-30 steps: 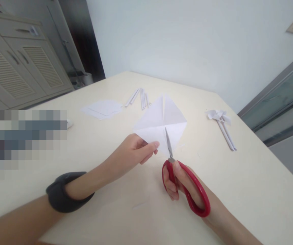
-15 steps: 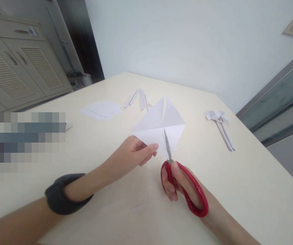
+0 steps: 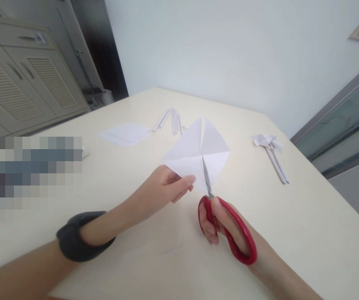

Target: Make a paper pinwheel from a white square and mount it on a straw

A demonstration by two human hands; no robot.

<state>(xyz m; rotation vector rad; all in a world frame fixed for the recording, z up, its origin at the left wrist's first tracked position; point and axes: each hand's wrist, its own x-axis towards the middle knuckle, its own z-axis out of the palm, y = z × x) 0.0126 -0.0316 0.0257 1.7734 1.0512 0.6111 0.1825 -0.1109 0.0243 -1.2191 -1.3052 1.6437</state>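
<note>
Between thumb and fingers, my left hand (image 3: 175, 184) pinches the near-left edge of a white square of paper (image 3: 182, 148). The paper is held above the table with one corner pointing away, and crease lines cross it. A slit runs from its far corner toward the middle. My right hand (image 3: 215, 221) is wrapped in the handles of red-handled scissors (image 3: 242, 233). Their metal blades lie along the near half of the paper, tips close to its centre. A black band sits on my left wrist.
On the cream table (image 3: 129, 271) lie a stack of white paper sheets (image 3: 125, 134), several rolled paper sticks (image 3: 174, 121) at the back, and paper pinwheels (image 3: 270, 143) on sticks at the right. Thin paper scraps (image 3: 171, 251) lie nearby. A wall (image 3: 198, 50) borders the far edge.
The two hands, paper and scissors keep nearly the same pose. The view has shifted very slightly, and the scissor blades look a little closer together.
</note>
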